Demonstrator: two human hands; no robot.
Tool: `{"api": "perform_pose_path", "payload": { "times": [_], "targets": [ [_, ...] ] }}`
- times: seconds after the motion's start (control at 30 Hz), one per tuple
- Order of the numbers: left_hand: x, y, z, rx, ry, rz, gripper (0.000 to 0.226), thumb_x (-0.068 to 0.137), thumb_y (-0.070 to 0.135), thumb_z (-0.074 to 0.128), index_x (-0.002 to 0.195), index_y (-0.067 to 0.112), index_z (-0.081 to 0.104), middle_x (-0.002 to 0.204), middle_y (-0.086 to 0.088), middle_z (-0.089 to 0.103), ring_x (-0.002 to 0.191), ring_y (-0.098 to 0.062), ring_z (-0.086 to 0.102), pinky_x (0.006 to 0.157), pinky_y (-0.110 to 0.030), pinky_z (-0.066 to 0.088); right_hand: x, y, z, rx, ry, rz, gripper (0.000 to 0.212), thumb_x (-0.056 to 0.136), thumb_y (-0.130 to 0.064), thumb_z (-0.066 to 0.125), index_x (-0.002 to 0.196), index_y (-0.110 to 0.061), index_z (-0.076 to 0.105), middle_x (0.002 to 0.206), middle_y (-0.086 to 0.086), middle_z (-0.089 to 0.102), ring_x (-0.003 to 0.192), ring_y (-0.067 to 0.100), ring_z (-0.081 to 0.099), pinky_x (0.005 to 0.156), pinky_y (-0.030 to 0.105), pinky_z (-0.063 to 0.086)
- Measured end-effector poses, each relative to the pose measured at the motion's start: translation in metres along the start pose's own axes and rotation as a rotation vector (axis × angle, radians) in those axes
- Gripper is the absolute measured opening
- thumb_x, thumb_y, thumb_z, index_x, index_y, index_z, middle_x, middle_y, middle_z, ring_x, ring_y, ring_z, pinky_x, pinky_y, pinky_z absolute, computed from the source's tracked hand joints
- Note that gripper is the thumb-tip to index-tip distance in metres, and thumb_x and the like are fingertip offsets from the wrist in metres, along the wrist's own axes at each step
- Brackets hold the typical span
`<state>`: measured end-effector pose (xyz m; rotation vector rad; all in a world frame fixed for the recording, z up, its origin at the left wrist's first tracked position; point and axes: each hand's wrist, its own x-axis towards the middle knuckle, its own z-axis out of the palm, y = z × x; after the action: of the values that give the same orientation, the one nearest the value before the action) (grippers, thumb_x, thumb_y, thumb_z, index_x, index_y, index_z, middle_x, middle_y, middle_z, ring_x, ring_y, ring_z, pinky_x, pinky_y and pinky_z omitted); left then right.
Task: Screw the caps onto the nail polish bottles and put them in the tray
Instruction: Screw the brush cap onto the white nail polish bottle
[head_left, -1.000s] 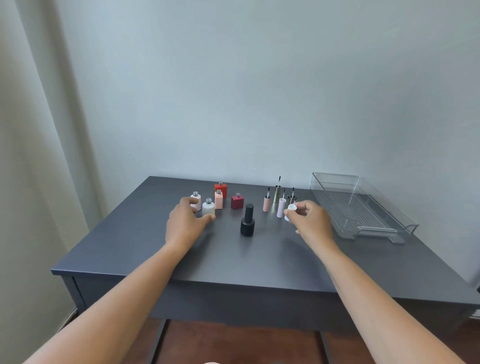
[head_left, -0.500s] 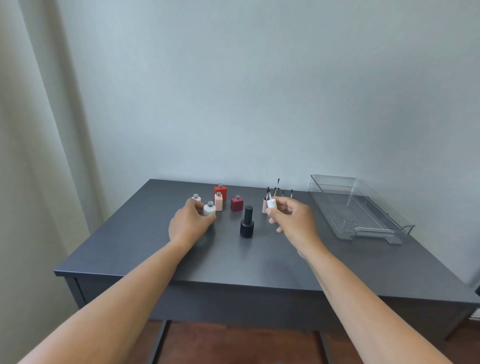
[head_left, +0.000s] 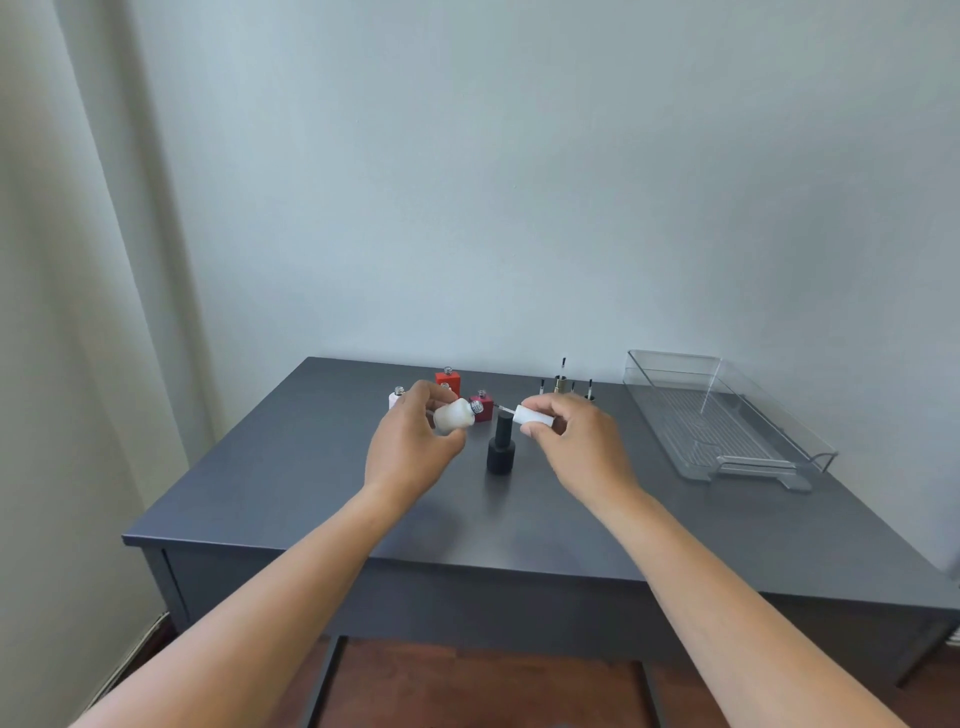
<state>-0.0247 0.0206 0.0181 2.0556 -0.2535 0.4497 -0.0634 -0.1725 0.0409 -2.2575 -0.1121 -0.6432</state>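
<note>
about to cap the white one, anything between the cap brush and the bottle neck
Nothing visible: the white cap in the right hand points its brush at the white bottle neck across open air; the black bottle stands lower.

Above the table (head_left: 311, 467), the left hand (head_left: 410, 447) tilts a white bottle (head_left: 453, 415) toward the right hand (head_left: 582, 441)'s white cap (head_left: 532, 415).

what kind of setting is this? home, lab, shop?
Probably a plain room at home or a staged recording spot, hard to say which. A dark grey desk stands against a bare pale wall, with a curtain at left and wood floor beneath.
</note>
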Motion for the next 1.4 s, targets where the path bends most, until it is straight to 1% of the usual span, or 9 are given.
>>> {"api": "perform_pose_path", "payload": {
  "times": [0.2,0.63,0.73,0.87,0.93,1.03,1.13,1.3,1.4],
  "targets": [
    [-0.003,0.005,-0.001,0.039,-0.007,0.045,0.027,0.080,0.023,0.072,0.093,0.039,0.055,0.097,0.019,0.062,0.087,0.000,0.059,0.072,-0.034,0.055,0.000,0.000,0.000,-0.083,0.000,-0.039,0.019,0.084,-0.014,0.068,0.100,-0.024,0.072,0.094,-0.005,0.063,0.087,0.015,0.055,0.077,0.024,0.038],
    [-0.007,0.013,0.000,0.053,-0.034,0.131,0.026,0.082,0.018,0.072,0.099,0.034,0.059,0.104,0.015,0.061,0.091,-0.008,0.059,0.078,-0.037,0.054,0.001,-0.006,-0.001,-0.151,-0.012,-0.104,0.025,0.088,-0.010,0.064,0.109,-0.022,0.072,0.093,-0.004,0.056,0.081,0.013,0.051,0.073,0.022,0.036],
    [-0.007,0.014,0.002,0.035,-0.044,0.141,0.025,0.083,0.019,0.074,0.100,0.032,0.062,0.107,0.011,0.063,0.091,-0.005,0.059,0.076,-0.029,0.052,0.001,-0.006,0.000,-0.097,-0.018,-0.109,0.032,0.089,-0.002,0.062,0.116,-0.017,0.069,0.093,-0.007,0.056,0.082,0.011,0.052,0.073,0.015,0.036],
    [-0.007,0.015,0.005,0.007,-0.053,0.140,0.025,0.081,0.020,0.076,0.102,0.031,0.065,0.107,0.012,0.065,0.091,-0.002,0.058,0.070,-0.012,0.041,0.001,-0.004,0.001,0.080,0.011,0.000,0.027,0.086,-0.003,0.065,0.104,-0.023,0.069,0.081,-0.018,0.060,0.075,-0.007,0.057,0.066,0.001,0.038],
    [-0.007,0.015,0.007,-0.008,-0.052,0.139,0.026,0.081,0.021,0.077,0.103,0.031,0.066,0.107,0.015,0.066,0.092,0.000,0.058,0.070,-0.009,0.039,0.002,-0.003,0.002,0.124,0.008,0.029,0.023,0.087,-0.006,0.066,0.100,-0.025,0.069,0.078,-0.018,0.062,0.074,-0.007,0.058,0.065,0.005,0.039],
    [-0.008,0.017,0.007,-0.027,-0.053,0.145,0.026,0.081,0.021,0.077,0.103,0.031,0.067,0.106,0.016,0.066,0.092,0.005,0.057,0.070,-0.008,0.039,0.002,-0.001,0.003,0.150,0.004,0.038,0.017,0.090,-0.012,0.064,0.096,-0.027,0.068,0.076,-0.010,0.067,0.075,0.013,0.065,0.065,0.017,0.045],
    [-0.008,0.018,0.006,-0.036,-0.057,0.149,0.027,0.081,0.019,0.078,0.103,0.031,0.067,0.106,0.016,0.066,0.091,0.007,0.057,0.069,-0.006,0.040,0.001,0.003,0.002,0.131,0.015,0.019,0.013,0.093,-0.025,0.060,0.084,-0.031,0.066,0.069,-0.008,0.068,0.061,0.009,0.060,0.062,0.025,0.048],
    [-0.008,0.019,0.005,-0.034,-0.075,0.177,0.029,0.080,0.016,0.077,0.102,0.031,0.067,0.105,0.016,0.066,0.092,0.008,0.056,0.068,-0.003,0.038,0.007,0.005,-0.003,0.055,-0.017,0.078,0.051,0.094,-0.058,0.044,0.065,-0.022,0.066,0.052,-0.008,0.065,0.047,0.002,0.056,0.055,0.026,0.044],
    [-0.007,0.018,0.005,-0.043,-0.086,0.175,0.029,0.079,0.016,0.077,0.102,0.032,0.067,0.105,0.016,0.066,0.091,0.007,0.056,0.070,-0.002,0.038,0.006,0.005,-0.006,0.069,-0.052,0.095,0.061,0.087,-0.073,0.037,0.063,-0.025,0.066,0.056,-0.006,0.067,0.046,0.002,0.055,0.056,0.027,0.045]
  ]
}}
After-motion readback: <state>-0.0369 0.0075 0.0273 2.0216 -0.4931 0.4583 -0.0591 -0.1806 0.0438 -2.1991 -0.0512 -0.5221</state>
